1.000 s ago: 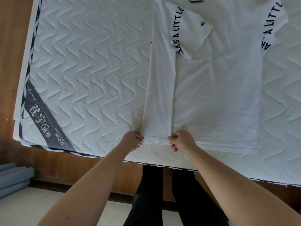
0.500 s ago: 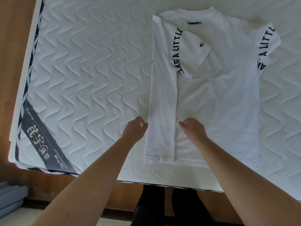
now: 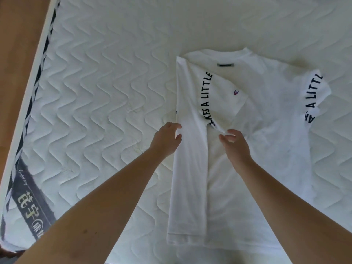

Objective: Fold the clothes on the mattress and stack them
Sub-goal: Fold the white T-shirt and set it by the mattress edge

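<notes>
i see a white shirt (image 3: 266, 141) lying flat on the mattress (image 3: 106, 77), toward its right side, hem near the near edge and collar pointing to the far edge. its left side is folded inward as a long strip (image 3: 188, 168) running from shoulder to hem, and the left sleeve (image 3: 219, 100) lies folded across the chest, showing dark lettering. the right sleeve (image 3: 314, 98) sticks out toward the mattress's right edge, lettering up

my left hand (image 3: 165, 141) sits at the outer edge of the folded strip, about midway along it; fingers loosely curled with the tips touching the fabric edge, and i cannot tell whether they pinch it. my right hand (image 3: 236, 143) is on the inner side of the strip, at the tip of the folded sleeve, thumb and fingers bent and close together; whether cloth is caught between them i cannot tell either

a dark label band (image 3: 36, 202) with pale characters crosses the mattress's near left corner, and a striped piping runs along the left edge, beside wooden floor (image 3: 17, 44)
</notes>
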A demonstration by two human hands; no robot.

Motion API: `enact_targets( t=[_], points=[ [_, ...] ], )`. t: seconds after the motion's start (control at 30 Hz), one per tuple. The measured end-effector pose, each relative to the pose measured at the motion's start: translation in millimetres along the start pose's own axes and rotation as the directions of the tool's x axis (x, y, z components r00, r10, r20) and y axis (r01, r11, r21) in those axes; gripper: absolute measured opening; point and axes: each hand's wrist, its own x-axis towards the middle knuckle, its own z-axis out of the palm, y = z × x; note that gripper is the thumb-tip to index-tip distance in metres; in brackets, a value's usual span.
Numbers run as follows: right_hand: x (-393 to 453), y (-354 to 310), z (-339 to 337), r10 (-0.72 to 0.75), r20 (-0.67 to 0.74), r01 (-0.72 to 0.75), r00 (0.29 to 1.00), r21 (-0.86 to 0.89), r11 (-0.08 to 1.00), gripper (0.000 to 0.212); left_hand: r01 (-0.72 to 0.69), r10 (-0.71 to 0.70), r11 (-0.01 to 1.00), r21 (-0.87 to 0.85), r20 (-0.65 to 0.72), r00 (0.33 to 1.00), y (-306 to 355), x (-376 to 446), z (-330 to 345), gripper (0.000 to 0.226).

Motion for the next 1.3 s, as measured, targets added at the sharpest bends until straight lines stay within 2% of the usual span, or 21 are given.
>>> enact_targets(
  t=[0.2,0.3,0.37,0.47,0.57,0.67,0.77,0.83,0.87,1.03,1.2,1.3],
  points=[
    [53.8,-35.1,-5.6,-0.007,-0.008,0.007,1.0,0.028,1.0,0.035,0.002,-0.003,1.0,0.024,0.048,0.999,15.5,85.2,-31.4,0.041],
    [76.7,-49.9,-5.6,-0.006,-0.187,0.0,0.982,-0.033,0.999,0.032,-0.004,0.002,0.999,0.034,0.062,0.998,17.6,127.6,-48.9,0.041],
    [91.0,-56.1,-7.0,-0.019,-0.247,0.0,0.969,-0.076,0.997,0.038,-0.009,0.006,0.999,0.054,0.041,0.999,17.0,156.1,-61.0,0.042],
    [110.5,-60.3,-10.3,0.024,-0.252,-0.058,0.967,-0.131,0.99,0.061,0.023,-0.023,0.998,0.066,-0.005,1.0,14.4,202.4,-78.0,0.048],
    [127.0,-59.1,-13.5,0.064,-0.244,-0.085,0.968,-0.079,0.993,0.073,0.086,-0.086,0.995,0.047,-0.002,0.996,12.5,243.1,-92.0,0.053],
    [136.0,-54.2,-14.3,0.075,-0.196,-0.061,0.978,0.075,0.995,0.055,0.087,-0.085,0.996,-0.032,0.069,0.994,14.4,267.3,-103.2,0.048],
    [141.9,-50.7,-16.8,0.086,-0.151,-0.082,0.985,0.039,0.996,0.038,0.083,-0.076,0.995,-0.057,0.117,0.99,16.9,285.7,-113.2,0.039],
    [145.2,-49.3,-19.0,0.066,-0.106,-0.07,0.992,-0.036,0.997,0.028,0.082,-0.081,0.997,0.0,0.176,0.981,20.1,295.8,-118.9,0.024],
    [145.6,-49.1,-20.0,0.048,-0.093,-0.054,0.994,-0.07,0.996,0.029,0.064,-0.076,0.996,0.066,0.207,0.975,21.9,299.6,-122.0,0.022],
    [147.3,-50.8,-31.2,-0.062,-0.162,0.042,0.985,-0.12,0.992,0.033,-0.095,-0.005,0.894,0.437,0.222,0.975,34.6,314.9,-140.2,0.022],
    [147.6,-44.1,-33.3,-0.057,-0.174,0.039,0.983,-0.106,0.994,0.03,-0.18,-0.002,0.784,0.594,0.293,0.956,57.1,322.3,-148.8,0.025],
    [148.6,-39.0,-31.3,-0.016,-0.155,0.006,0.988,-0.063,0.998,0.03,-0.158,-0.029,0.747,0.646,0.269,0.963,64.6,325.0,-140.8,0.026]
  ],
)
